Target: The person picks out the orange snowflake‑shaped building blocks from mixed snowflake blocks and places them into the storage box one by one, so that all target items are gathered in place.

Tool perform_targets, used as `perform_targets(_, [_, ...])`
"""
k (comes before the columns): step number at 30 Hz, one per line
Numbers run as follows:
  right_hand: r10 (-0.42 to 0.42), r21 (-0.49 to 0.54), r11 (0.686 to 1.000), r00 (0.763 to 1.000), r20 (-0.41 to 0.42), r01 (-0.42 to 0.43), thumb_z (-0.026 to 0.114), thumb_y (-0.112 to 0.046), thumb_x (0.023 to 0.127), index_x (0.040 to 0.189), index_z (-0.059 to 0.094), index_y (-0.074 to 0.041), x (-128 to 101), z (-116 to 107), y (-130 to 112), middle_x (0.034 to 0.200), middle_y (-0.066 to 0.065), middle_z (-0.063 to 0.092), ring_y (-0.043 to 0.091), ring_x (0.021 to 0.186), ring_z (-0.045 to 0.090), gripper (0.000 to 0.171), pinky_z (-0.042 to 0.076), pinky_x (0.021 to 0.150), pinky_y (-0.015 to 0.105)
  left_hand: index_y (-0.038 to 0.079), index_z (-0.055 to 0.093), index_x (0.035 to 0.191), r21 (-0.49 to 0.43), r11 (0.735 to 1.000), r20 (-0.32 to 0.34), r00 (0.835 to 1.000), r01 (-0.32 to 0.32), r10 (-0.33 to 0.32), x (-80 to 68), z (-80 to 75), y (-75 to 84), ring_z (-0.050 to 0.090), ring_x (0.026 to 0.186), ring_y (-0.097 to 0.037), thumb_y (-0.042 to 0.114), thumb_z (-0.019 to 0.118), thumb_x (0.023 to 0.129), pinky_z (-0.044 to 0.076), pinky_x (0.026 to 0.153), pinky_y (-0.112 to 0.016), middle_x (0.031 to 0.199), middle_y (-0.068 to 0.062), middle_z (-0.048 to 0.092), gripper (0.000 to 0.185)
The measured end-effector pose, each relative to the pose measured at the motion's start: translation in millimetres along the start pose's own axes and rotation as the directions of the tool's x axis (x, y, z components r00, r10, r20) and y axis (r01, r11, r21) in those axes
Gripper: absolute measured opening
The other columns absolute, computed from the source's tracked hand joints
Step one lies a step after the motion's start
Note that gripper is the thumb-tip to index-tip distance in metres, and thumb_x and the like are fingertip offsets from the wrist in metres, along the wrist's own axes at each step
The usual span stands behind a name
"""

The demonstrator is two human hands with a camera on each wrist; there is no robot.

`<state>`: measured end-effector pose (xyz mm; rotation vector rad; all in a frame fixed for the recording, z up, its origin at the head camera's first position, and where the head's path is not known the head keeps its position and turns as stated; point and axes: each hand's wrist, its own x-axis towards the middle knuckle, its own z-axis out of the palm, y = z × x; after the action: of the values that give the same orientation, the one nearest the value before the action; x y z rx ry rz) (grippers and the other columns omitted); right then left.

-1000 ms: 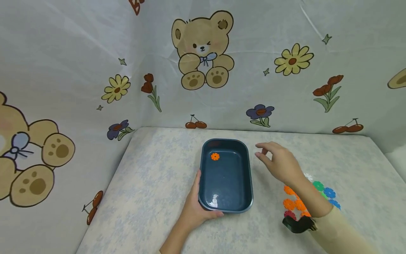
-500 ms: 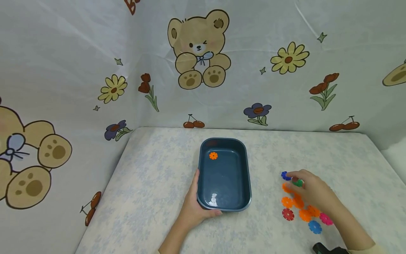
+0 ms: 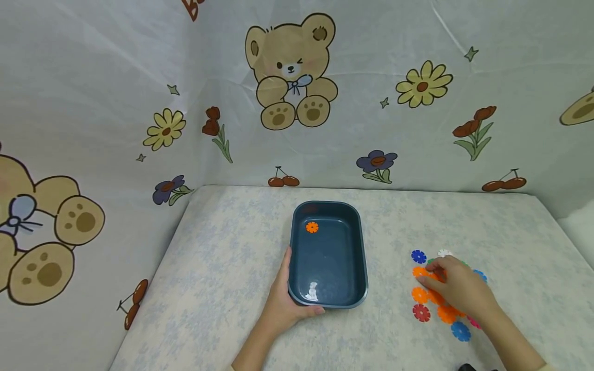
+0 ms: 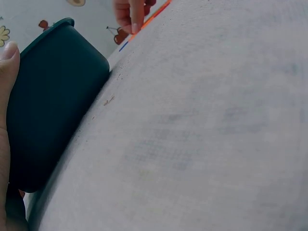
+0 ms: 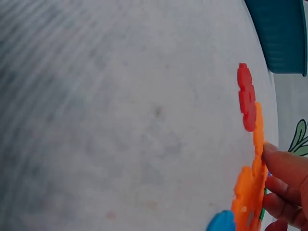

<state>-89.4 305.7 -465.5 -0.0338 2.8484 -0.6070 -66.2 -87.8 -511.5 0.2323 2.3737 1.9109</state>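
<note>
A dark blue rectangular plastic tray (image 3: 327,257) stands in the middle of the table in the head view. One orange flower-shaped disc (image 3: 312,227) lies inside it. My left hand (image 3: 286,306) grips its near left corner, thumb along the front and fingers up the left side. To the right, my right hand (image 3: 461,288) is down among several colourful flower discs. Its thumb and index finger pinch at an orange disc (image 3: 419,272); the palm hides part of the pile. In the right wrist view the thumb touches the edge of an orange disc (image 5: 259,127).
Around the right hand lie a dark blue disc (image 3: 418,256), a red disc (image 3: 421,313), a light blue disc (image 3: 461,331) and a white disc (image 3: 444,253). A bear-printed cloth (image 3: 297,149) rises behind and left of the pale table (image 3: 232,247).
From beside the tray, my right hand has moved right and toward me, down to the discs, and its fingers have closed in there. The left hand keeps its grip on the tray.
</note>
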Motion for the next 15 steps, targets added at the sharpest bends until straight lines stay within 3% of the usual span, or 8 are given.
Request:
perform_targets(4, [-0.025, 0.040, 0.999, 1.000, 0.003, 0.025, 0.076, -0.042, 0.085, 0.111, 0.065, -0.005, 3.3, 1.2, -3.3, 0.103, 0.008, 0.064, 0.020, 0.087, 0.056, 0.046, 0.055, 0.074, 0.035, 0.036, 0.004, 0.160, -0.010, 1.000, 0.004, 1.000, -0.006, 0.006, 0.4, -0.5, 0.3, 0.014, 0.154, -0.018, 0.024, 0.099, 0.055, 0.021, 0.120, -0.058, 0.166, 0.013, 0.012, 0.142])
perform_targets(9, [-0.046, 0.108, 0.993, 0.999, 0.018, 0.043, 0.076, -0.034, 0.087, 0.110, 0.060, -0.008, 5.7, 3.5, -5.1, 0.100, 0.004, 0.063, 0.015, 0.071, 0.049, 0.038, 0.044, 0.060, 0.021, 0.028, 0.003, 0.161, -0.005, 1.000, 0.006, 1.000, -0.021, 0.021, 0.5, -0.7, 0.4, 0.015, 0.154, -0.020, 0.025, 0.099, 0.056, 0.021, 0.119, -0.060, 0.167, 0.011, 0.011, 0.142])
perform_targets(15, [-0.062, 0.158, 0.986, 0.998, 0.009, 0.060, 0.075, -0.030, 0.088, 0.111, 0.059, -0.013, 5.2, 7.7, -6.0, 0.095, 0.002, 0.062, 0.013, 0.061, 0.044, 0.033, 0.040, 0.052, 0.022, 0.028, 0.003, 0.161, 0.003, 1.000, 0.006, 1.000, -0.026, 0.026, -0.4, -1.4, -0.8, 0.017, 0.153, -0.023, 0.028, 0.099, 0.056, 0.023, 0.118, -0.062, 0.167, 0.010, 0.011, 0.142])
